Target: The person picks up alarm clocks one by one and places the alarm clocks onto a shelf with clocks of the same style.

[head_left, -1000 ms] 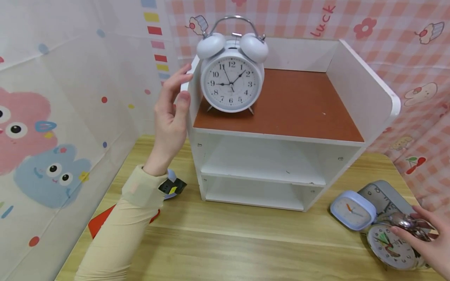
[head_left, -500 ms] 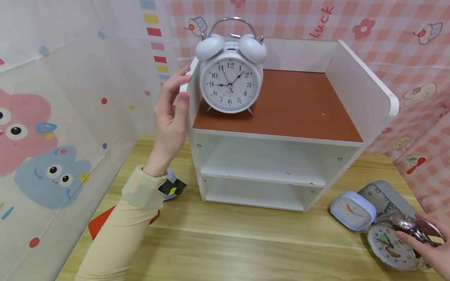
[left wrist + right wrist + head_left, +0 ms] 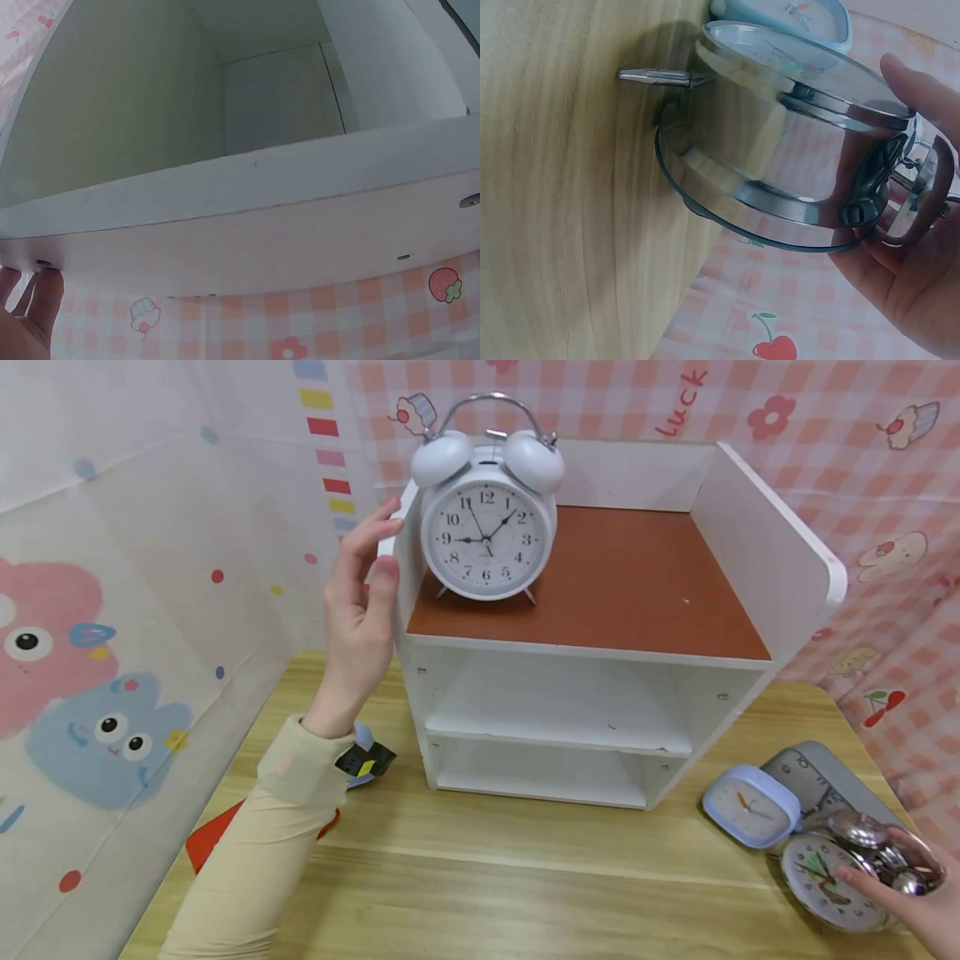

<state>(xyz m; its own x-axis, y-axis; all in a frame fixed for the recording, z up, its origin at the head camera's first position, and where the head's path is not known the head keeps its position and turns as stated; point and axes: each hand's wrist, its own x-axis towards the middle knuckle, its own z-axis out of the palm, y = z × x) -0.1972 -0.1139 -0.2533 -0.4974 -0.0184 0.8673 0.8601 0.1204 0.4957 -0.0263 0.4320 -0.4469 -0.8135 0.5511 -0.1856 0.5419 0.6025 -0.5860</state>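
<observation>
My left hand [image 3: 358,610] touches the left side panel of a white shelf unit [image 3: 558,652]. In the left wrist view, its fingertips [image 3: 49,281] meet the panel's outer face. A white twin-bell alarm clock [image 3: 489,539] stands upright on the unit's brown top, beside that panel. At the lower right, my right hand [image 3: 911,889] holds a silver twin-bell alarm clock [image 3: 828,881] near its bells, thumb at the front and fingers behind. The right wrist view shows this clock's shiny casing [image 3: 780,142] and one metal foot over the wooden table.
A light-blue clock [image 3: 752,807] and a grey rectangular clock [image 3: 813,781] lie beside the silver clock on the table [image 3: 510,885]. Partly behind my left forearm are a red object [image 3: 210,835] and a dark and blue item [image 3: 367,764]. Patterned cloth [image 3: 615,402] hangs behind.
My right hand draws back from the silver clock's bells, then shifts lower on it, its thumb coming over the dial. My left hand stays against the panel. The head view shifts slightly.
</observation>
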